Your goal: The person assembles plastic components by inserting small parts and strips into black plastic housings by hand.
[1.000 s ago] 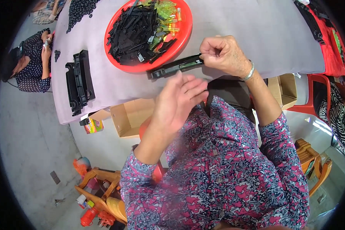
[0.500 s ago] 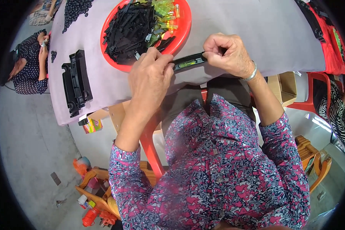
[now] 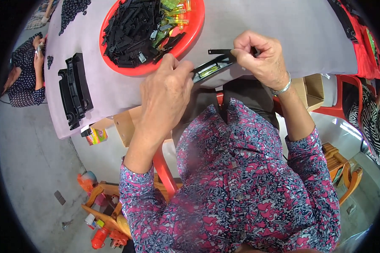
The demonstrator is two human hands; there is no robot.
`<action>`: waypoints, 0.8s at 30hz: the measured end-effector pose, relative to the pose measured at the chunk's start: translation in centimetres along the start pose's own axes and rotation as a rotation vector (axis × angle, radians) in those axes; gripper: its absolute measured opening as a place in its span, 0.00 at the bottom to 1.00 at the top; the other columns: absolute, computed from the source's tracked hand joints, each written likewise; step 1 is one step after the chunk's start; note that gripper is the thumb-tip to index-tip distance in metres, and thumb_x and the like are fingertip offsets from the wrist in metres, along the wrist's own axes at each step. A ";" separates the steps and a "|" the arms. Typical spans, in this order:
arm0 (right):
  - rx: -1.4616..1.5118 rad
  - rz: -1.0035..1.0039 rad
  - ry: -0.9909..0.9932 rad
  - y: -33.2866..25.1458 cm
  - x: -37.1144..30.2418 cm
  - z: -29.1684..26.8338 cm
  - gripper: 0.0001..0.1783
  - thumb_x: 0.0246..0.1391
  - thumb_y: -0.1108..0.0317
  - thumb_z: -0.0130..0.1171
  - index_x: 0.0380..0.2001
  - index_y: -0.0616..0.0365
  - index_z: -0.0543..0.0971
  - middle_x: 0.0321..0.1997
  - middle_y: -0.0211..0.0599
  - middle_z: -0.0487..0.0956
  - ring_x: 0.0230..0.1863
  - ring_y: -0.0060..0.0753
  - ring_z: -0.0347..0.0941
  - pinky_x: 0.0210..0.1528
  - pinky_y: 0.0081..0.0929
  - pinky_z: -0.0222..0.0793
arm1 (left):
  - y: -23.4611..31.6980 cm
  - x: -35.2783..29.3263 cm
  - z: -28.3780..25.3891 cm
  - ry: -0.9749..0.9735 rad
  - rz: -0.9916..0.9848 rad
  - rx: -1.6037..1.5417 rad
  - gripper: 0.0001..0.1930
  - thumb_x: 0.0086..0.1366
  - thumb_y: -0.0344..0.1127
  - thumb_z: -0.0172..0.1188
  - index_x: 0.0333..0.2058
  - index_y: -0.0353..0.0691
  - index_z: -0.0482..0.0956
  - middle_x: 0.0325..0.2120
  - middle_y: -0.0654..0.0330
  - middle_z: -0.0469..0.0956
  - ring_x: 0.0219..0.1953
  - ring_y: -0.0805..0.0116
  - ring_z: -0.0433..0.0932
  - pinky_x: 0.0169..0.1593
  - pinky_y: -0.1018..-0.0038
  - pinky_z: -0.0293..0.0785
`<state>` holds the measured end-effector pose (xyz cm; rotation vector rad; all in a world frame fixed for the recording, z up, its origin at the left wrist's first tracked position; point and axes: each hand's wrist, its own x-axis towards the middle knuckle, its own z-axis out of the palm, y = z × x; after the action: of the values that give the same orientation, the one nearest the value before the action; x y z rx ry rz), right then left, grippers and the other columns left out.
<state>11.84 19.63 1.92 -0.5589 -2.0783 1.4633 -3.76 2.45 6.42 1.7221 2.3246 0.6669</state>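
A person's two bare hands, slightly apart, work over the near edge of a cloth-covered table [image 3: 278, 25]. The left hand [image 3: 165, 93] is closed on the left end of a long black body [image 3: 202, 70] — a yellow-green vial [image 3: 211, 71] shows inside it. The right hand [image 3: 264, 61], at the other end, pinches a thin black strip [image 3: 217, 51]; whether it also grips the body is unclear. Just beyond the left hand, a red tray [image 3: 194, 29] holds black pieces [image 3: 133, 33].
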 end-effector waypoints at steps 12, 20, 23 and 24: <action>0.138 0.004 0.181 1.3 -0.2 0.9 0.03 0.48 0.76 0.60 0.23 0.60 0.77 0.21 0.16 0.71 0.24 0.07 0.62 0.26 0.12 0.59 | -0.6 0.0 -0.4 -0.275 -0.316 -0.484 0.09 0.64 0.33 0.53 0.38 0.33 0.73 0.19 0.51 0.71 0.24 0.55 0.73 0.31 0.61 0.67; 0.160 -0.009 -0.108 1.3 -0.2 -1.3 0.03 0.49 0.77 0.59 0.24 0.60 0.76 0.22 0.17 0.70 0.26 0.09 0.62 0.29 0.14 0.60 | -0.9 0.4 -0.7 -0.736 -0.653 -1.064 0.12 0.67 0.39 0.53 0.41 0.38 0.78 0.26 0.69 0.76 0.28 0.83 0.71 0.30 0.87 0.71; 0.127 -0.009 -0.166 1.1 -0.4 -1.5 0.03 0.49 0.76 0.59 0.24 0.60 0.76 0.22 0.17 0.69 0.26 0.10 0.62 0.29 0.15 0.60 | -0.3 0.6 -1.0 -0.716 -0.685 -1.078 0.12 0.66 0.38 0.54 0.40 0.36 0.78 0.27 0.68 0.76 0.28 0.85 0.71 0.27 0.87 0.67; 0.131 0.015 -0.192 0.9 -0.5 -1.6 0.03 0.50 0.76 0.59 0.24 0.60 0.76 0.22 0.18 0.69 0.26 0.10 0.62 0.29 0.16 0.60 | -0.4 0.5 -0.9 -0.699 -0.682 -1.096 0.12 0.66 0.38 0.54 0.40 0.36 0.78 0.27 0.68 0.76 0.28 0.85 0.71 0.27 0.87 0.67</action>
<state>13.31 20.75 1.43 -0.3975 -2.1054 1.7062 -4.62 2.62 7.08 0.4833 1.3958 0.7768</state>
